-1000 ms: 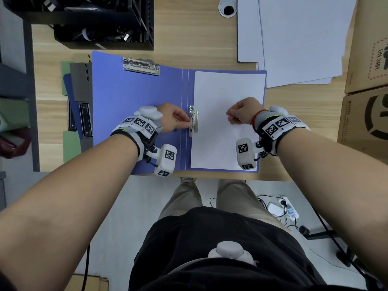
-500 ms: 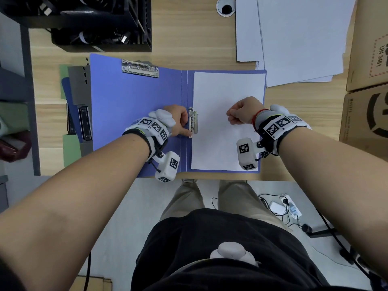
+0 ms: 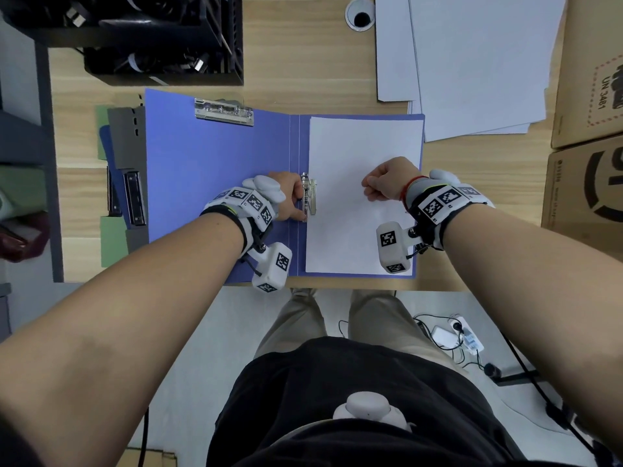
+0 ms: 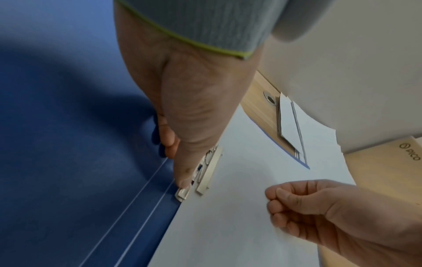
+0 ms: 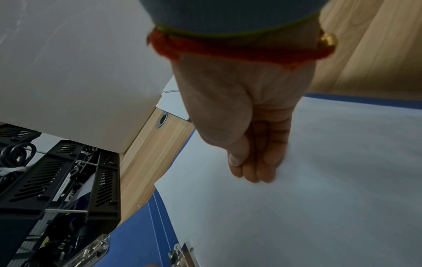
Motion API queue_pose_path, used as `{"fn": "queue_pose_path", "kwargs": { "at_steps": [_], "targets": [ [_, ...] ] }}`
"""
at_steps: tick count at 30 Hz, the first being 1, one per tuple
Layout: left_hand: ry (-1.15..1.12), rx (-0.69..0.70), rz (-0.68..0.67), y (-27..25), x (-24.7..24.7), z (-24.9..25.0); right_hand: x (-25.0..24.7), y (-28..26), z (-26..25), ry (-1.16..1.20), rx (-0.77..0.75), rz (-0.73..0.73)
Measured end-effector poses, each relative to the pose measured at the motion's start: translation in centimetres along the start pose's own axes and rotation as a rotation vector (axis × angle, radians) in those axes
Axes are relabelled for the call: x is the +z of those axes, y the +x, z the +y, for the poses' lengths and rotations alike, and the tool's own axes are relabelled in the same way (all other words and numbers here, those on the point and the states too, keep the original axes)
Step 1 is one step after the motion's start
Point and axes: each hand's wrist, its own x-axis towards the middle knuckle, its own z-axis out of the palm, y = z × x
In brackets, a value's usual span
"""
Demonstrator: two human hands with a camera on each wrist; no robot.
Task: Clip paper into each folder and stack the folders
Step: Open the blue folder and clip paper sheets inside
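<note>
Head view: the blue folder (image 3: 209, 170) lies open at the desk's (image 3: 303, 62) front edge, with a white sheet (image 3: 354, 146) on its right half. The left hand (image 3: 286, 197), fingers curled, thumbs down the lever clip (image 3: 312, 197) by the spine, while the right hand (image 3: 387, 178), a loose empty fist, pins the sheet. The lever should be pressed fully flat while the sheet is held square.

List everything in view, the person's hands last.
Open blue plastic folder: one, blue, table centre.
White paper sheet: one, white, folder's right half.
Metal lever clip: one, silver, sheet's spine-side edge.
Flat metal clip: one, silver, top of left cover.
Loose white papers: one pile, far right.
Black slotted crate: one, far left, holding cables.
Other folders: several, grey, green, blue, left.
Cardboard boxes: two, brown, right edge.
Wooden table: one, pale.
Left hand: thumb on lever clip.
Right hand: curled, on sheet.
</note>
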Motion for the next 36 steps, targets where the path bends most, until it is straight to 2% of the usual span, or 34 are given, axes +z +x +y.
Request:
{"fn": "queue_pose_path", "kwargs": {
  "at_steps": [2,5,7,10,13,16,21,25,29,33,36],
  "targets": [
    [-0.009,-0.014,0.031,-0.5,-0.5,-0.5,-0.1,-0.2,-0.3,-0.010,0.025,-0.003],
    [-0.038,-0.088,0.228,-1.5,-2.4,-2.2,-0.1,-1.1,-1.1,-0.063,0.082,-0.047],
    [-0.014,-0.200,0.394,-2.8,-4.4,-3.7,0.2,-2.0,-2.4,-0.136,0.080,-0.084],
    [0.039,-0.441,0.548,-4.6,-7.1,-5.6,1.1,-3.3,-4.9,-0.162,-0.008,-0.051],
    [-0.078,-0.571,0.599,-6.6,-8.6,-7.4,2.6,-5.1,-8.0,-0.145,-0.128,-0.037],
    [-0.202,-0.591,0.578,-7.7,-9.7,-7.9,3.9,-6.4,-10.5,-0.136,-0.217,-0.048],
    [-0.101,-0.477,0.500,-10.0,-13.2,-7.7,5.3,-9.0,-13.5,-0.102,-0.320,-0.116],
    [-0.234,-0.299,0.497,-10.1,-14.0,-7.1,5.6,-11.1,-14.8,-0.096,-0.369,-0.188],
    [-0.389,-0.143,0.503,-10.5,-14.4,-3.3,5.0,-13.3,-15.5,-0.068,-0.387,-0.221],
    [-0.588,0.064,0.370,-10.4,-14.1,1.3,2.8,-15.0,-14.6,-0.019,-0.360,-0.212],
    [-0.618,0.167,0.306,-9.7,-12.6,4.7,0.0,-15.4,-12.9,0.003,-0.318,-0.155]
  ]
}}
